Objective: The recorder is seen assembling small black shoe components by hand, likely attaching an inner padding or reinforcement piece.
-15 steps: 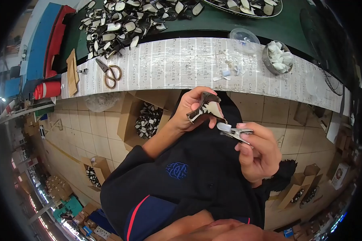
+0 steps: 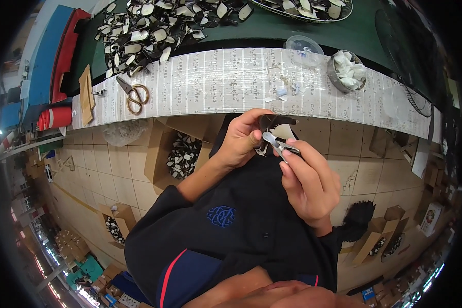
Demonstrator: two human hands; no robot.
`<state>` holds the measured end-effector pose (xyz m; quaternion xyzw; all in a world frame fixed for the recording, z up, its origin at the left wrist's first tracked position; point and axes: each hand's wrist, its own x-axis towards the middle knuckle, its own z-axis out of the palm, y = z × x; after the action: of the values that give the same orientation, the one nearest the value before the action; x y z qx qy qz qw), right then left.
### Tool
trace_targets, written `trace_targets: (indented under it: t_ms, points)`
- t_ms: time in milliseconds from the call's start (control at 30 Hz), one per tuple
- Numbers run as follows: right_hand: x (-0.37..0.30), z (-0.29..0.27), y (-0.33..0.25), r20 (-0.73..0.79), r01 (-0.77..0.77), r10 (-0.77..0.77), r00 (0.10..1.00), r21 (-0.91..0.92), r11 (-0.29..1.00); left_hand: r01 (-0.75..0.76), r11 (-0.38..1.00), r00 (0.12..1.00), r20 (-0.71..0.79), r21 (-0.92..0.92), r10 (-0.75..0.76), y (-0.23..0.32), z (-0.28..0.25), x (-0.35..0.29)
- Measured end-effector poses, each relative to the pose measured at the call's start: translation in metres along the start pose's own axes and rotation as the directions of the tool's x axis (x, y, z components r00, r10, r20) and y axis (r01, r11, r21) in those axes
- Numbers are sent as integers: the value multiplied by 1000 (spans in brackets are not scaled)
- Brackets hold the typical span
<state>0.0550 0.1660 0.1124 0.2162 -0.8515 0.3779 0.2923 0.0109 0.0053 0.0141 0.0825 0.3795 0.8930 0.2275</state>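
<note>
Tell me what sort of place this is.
Probably a factory or workshop: a heap of small black-and-white pieces covers part of a green table, an open cardboard box below holds similar pieces, and scissors lie on the work surface.

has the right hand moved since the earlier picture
Yes: the right hand has moved left and up in the view, nearer the scissors on the bench.
</note>
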Motion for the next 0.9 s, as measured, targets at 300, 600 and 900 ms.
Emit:
trace_targets:
  t_ms: [300,600,900]
  points:
    - [-4,-2,-7,7,-215,219,976,227,950,-43,995,999,-8,-92,43,0,3,2]
    - [-17,-14,-2,-58,-339,604,795,783,521,33,982,999,-29,-187,-39,5,2,5]
    - [-34,-29,27,270,-241,731,626,959,-147,98,832,970,241,-546,43,-2,-6,3]
